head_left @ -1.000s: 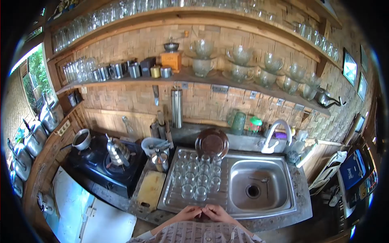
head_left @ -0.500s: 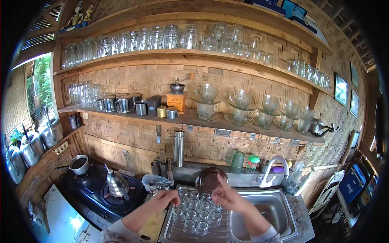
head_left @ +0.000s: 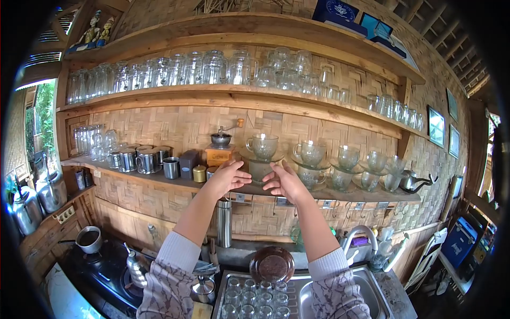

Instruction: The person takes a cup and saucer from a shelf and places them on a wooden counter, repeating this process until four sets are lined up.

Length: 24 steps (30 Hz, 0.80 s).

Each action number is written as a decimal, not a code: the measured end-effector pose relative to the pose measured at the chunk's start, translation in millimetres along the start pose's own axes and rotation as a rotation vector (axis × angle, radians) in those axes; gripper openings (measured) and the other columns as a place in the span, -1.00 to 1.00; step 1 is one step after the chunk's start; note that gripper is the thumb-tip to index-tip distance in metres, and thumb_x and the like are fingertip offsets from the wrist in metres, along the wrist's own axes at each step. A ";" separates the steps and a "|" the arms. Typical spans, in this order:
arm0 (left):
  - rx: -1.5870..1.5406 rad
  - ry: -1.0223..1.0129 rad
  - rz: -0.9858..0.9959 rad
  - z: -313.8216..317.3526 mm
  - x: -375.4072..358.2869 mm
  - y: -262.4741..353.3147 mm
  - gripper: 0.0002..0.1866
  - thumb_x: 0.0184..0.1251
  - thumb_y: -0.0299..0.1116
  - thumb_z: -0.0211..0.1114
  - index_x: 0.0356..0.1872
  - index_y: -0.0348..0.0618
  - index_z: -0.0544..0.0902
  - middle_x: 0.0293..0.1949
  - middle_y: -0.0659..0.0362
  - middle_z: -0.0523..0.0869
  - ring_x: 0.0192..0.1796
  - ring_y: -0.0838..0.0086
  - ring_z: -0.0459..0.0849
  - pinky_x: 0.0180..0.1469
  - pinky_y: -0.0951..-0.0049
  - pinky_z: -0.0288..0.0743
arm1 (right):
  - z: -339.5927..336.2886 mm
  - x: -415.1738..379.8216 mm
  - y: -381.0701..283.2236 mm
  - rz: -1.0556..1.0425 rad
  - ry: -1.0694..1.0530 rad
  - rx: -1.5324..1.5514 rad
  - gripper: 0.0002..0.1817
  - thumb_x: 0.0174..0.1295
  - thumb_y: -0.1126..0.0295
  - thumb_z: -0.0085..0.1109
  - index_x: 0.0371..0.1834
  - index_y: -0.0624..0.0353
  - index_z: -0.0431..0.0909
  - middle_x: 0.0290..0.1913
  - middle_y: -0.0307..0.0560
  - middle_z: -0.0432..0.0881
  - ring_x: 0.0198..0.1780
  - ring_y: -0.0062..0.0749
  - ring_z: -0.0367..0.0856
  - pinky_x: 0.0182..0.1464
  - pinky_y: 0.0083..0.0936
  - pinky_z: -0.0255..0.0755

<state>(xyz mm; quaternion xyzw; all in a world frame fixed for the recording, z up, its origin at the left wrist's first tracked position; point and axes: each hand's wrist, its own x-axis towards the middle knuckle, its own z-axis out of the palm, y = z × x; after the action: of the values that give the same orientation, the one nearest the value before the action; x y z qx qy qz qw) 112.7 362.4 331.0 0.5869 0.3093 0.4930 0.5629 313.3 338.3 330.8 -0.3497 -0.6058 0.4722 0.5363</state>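
Observation:
Both hands reach up to the lower shelf, one on each side of a stack of clear glass cups. My left hand point(head_left: 231, 178) is open, fingers spread toward the left side of the lower cup point(head_left: 259, 171). On the opposite side my right hand point(head_left: 285, 182) is open too, its fingertips close to the same cup. A saucer point(head_left: 254, 154) rests over that cup, and the upper cup point(head_left: 264, 142) stands on it. Behind my left hand is a coffee grinder point(head_left: 219, 154) with a wooden base, partly covered.
More stacked cups point(head_left: 311, 151) line the shelf point(head_left: 340, 194) to the right, metal mugs point(head_left: 127, 159) to the left. Hooks hang below the shelf's edge. Beneath are a steel thermos point(head_left: 224, 223), a brown plate point(head_left: 272, 264), several small glasses point(head_left: 248, 297), a sink point(head_left: 366, 287) and a stove point(head_left: 79, 276).
Both hands have risen from above the small glasses by the sink to the cup stack on the shelf. The view has tilted upward.

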 end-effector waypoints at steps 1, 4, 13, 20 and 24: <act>-0.037 -0.004 -0.019 -2.9 11.4 -2.6 -0.42 0.34 -0.10 -0.07 0.23 -0.22 0.02 -0.11 -0.22 0.54 -0.07 0.21 0.59 -0.15 0.50 0.47 | -2.7 8.7 2.7 0.003 0.024 0.013 -0.31 0.23 0.12 -0.07 0.25 0.28 -0.15 -0.35 -0.03 0.54 -0.47 -0.41 0.58 -0.51 -0.61 0.41; -0.168 -0.065 -0.041 -10.3 38.4 -6.1 -0.37 0.34 -0.08 -0.10 0.28 -0.21 -0.07 -0.11 -0.28 0.52 -0.06 0.16 0.58 -0.12 0.50 0.49 | -17.4 32.7 9.1 0.023 0.065 0.103 -0.39 0.25 0.10 -0.10 0.19 0.27 -0.05 -0.41 -0.01 0.54 -0.51 -0.37 0.58 -0.55 -0.59 0.41; -0.380 -0.019 -0.031 -13.7 85.7 -18.9 -0.57 0.30 -0.12 0.02 0.02 -0.20 0.22 -0.37 -0.05 0.54 -0.53 0.56 0.45 -0.59 0.73 0.32 | -29.3 60.4 14.3 0.091 0.003 0.115 -0.51 0.32 0.07 -0.28 0.14 0.23 0.11 -0.50 -0.04 0.55 -0.54 -0.43 0.55 -0.58 -0.64 0.34; -0.363 -0.030 0.066 -11.1 82.0 -21.3 -0.75 0.29 -0.29 0.07 -0.20 -0.28 0.37 -0.41 -0.03 0.54 -0.58 0.64 0.40 -0.68 0.79 0.24 | -26.7 57.4 11.3 0.017 0.012 0.138 -0.69 0.31 0.29 -0.31 0.03 0.25 0.17 -0.41 0.00 0.60 -0.56 -0.47 0.53 -0.63 -0.67 0.27; -0.308 -0.014 0.099 -9.3 74.9 -15.0 -0.79 0.32 -0.32 -0.01 -0.28 -0.31 0.37 -0.44 -0.05 0.59 -0.58 0.61 0.41 -0.64 0.73 0.26 | -30.5 61.8 14.7 -0.017 -0.020 0.133 -0.70 0.32 0.31 -0.33 0.02 0.26 0.16 -0.35 0.04 0.61 -0.56 -0.47 0.53 -0.66 -0.70 0.24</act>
<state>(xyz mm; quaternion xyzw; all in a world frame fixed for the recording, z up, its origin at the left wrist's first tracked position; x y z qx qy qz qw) 131.1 437.2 332.7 0.5115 0.1968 0.5578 0.6233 330.9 406.4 336.0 -0.3032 -0.5814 0.5105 0.5562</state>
